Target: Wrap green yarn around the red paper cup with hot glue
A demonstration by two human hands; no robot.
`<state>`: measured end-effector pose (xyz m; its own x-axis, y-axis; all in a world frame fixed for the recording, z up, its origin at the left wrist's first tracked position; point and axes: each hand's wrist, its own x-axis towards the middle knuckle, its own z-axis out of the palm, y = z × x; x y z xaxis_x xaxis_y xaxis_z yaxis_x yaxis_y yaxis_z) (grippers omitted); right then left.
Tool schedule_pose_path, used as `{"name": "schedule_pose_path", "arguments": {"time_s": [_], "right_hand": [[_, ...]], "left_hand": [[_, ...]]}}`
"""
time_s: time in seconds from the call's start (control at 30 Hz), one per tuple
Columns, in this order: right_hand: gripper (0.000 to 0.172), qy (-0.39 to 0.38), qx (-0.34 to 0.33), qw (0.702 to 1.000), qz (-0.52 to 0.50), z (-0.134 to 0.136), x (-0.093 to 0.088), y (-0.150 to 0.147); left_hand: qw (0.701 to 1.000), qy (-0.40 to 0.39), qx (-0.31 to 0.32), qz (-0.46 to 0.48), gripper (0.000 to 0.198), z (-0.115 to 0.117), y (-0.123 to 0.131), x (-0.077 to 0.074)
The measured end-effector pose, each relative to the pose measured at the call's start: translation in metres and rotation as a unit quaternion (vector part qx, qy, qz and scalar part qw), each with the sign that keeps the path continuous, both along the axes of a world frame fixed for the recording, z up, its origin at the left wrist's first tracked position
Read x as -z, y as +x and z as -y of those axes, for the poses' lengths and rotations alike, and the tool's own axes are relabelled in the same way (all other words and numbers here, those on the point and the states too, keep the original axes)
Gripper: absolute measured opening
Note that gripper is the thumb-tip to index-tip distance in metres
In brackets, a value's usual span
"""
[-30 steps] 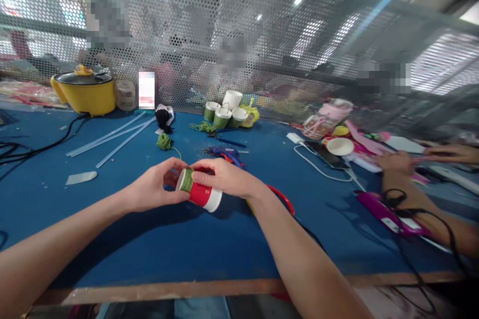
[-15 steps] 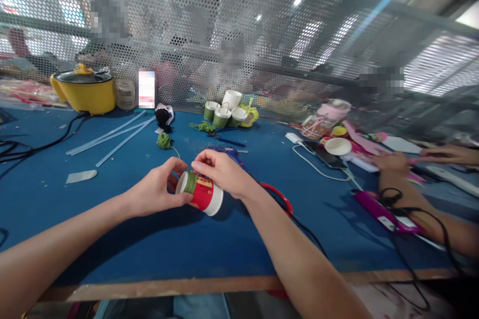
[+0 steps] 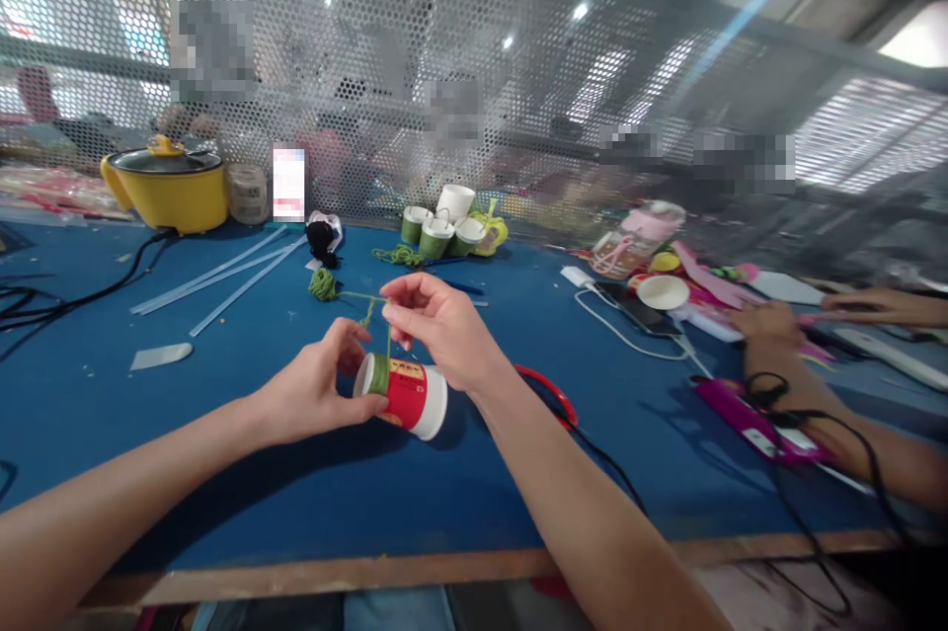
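Note:
My left hand point(image 3: 326, 379) grips a paper cup point(image 3: 410, 396) lying on its side, thumb across the front near the rim. The cup is white with a red printed band, and green yarn point(image 3: 379, 374) is wound round it by the rim. My right hand point(image 3: 436, 320) pinches the yarn strand above the cup and holds it taut. From those fingers the strand runs left to a small green yarn ball point(image 3: 323, 284) on the table.
Green-wrapped cups point(image 3: 436, 238) stand at the back by a perforated metal screen. A yellow electric pot point(image 3: 167, 187) is back left, with clear strips point(image 3: 214, 271) before it. On the right, another person's arm point(image 3: 815, 389) lies near a purple box point(image 3: 755, 419), cables and a phone point(image 3: 637, 307).
My right hand has risen from the cup, drawing the yarn up into a tight line. The cup has shifted slightly right and down in view, still in my left hand.

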<state>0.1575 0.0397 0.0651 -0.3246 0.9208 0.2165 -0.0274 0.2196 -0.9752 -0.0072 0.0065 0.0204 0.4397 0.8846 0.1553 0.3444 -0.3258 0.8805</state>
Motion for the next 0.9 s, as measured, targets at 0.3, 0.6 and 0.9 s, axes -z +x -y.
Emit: {"name": "schedule_pose_path", "arguments": {"time_s": [0.3,0.6,0.9], "right_hand": [[0.01,-0.06,-0.098,0.991,0.067,-0.014,-0.011,-0.023],[0.01,0.069,0.251,0.88,0.397,-0.048,-0.009,0.055],[0.012,-0.005,0.244,0.822,0.515,-0.056,0.032,0.073]], "left_hand": [[0.996,-0.003,0.092,-0.01,0.06,-0.001,-0.005,0.003],[0.994,-0.014,0.061,0.09,0.099,-0.003,-0.004,0.007],[0.998,0.028,0.023,0.052,0.097,-0.005,-0.008,0.004]]}}
